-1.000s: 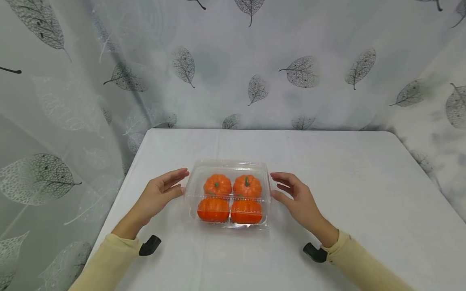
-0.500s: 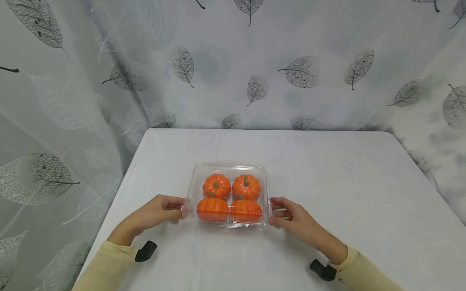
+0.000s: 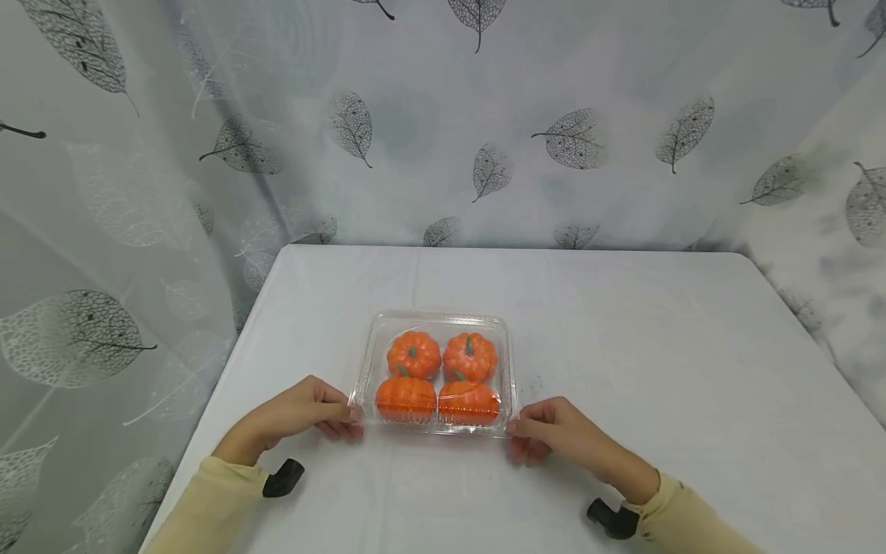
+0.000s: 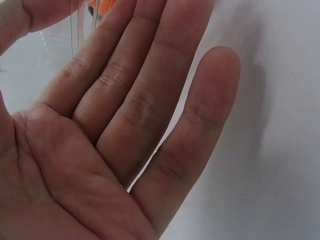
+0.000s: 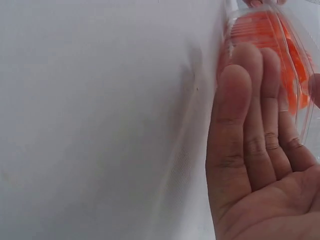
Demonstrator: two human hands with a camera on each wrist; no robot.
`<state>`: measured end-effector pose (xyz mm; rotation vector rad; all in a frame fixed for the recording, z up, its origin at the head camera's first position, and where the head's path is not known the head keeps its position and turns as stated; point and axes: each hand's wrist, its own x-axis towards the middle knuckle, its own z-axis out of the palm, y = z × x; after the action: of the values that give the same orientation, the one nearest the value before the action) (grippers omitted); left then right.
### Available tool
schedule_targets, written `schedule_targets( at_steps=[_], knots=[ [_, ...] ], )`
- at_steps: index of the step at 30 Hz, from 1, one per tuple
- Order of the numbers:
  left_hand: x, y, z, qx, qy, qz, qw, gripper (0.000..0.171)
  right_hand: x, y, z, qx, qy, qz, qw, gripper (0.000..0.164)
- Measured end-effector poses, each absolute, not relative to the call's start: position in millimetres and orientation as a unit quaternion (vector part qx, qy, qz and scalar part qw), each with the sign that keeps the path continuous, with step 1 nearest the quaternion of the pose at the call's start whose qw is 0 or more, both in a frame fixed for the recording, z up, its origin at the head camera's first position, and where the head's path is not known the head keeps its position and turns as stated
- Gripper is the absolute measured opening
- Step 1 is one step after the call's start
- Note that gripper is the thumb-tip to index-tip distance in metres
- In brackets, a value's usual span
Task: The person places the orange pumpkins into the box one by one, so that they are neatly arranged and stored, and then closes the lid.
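Note:
A clear plastic clamshell box (image 3: 438, 317) with several small orange pumpkins (image 3: 414, 354) inside lies on the white table, its lid down over them. My left hand (image 3: 298, 415) pinches the box's front left corner between thumb and fingers. At the front right corner my right hand (image 3: 561, 438) does the same, thumb on top of the rim and the other fingers below and beside it. The left wrist view shows long, nearly straight fingers (image 4: 150, 100), with the box's edge between thumb and index finger at the top. In the right wrist view the fingers partly hide the box (image 5: 295, 65).
The white table (image 3: 623, 323) stretches around the box on all sides. Behind and beside it hangs a pale curtain (image 3: 415, 115) with a leaf print. A black wrist device (image 3: 284, 478) sits at the left cuff and another (image 3: 612, 519) at the right cuff.
Both hands have come down toward me from beside the box to its front corners and taken hold there. The lid's ridged front edge now shows lower, nearer the front rim.

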<state>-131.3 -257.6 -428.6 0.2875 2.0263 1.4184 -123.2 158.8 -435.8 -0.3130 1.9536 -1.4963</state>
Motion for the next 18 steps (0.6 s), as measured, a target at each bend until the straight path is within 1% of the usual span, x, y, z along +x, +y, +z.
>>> schedule_targets(
  at_steps=[8,18],
  knots=[
    [-131.1,-256.2,-428.6,0.123,0.746,0.555,0.346,0.03,-119.8,157.1,-443.1,-0.098,0.711,-0.606,0.344,0.035],
    [-129.5,-256.1,-431.3,0.113,0.735,0.566,0.357,0.032,-116.7,155.7,-443.7,-0.087,0.704,-0.619,0.338,0.035]
  ],
)
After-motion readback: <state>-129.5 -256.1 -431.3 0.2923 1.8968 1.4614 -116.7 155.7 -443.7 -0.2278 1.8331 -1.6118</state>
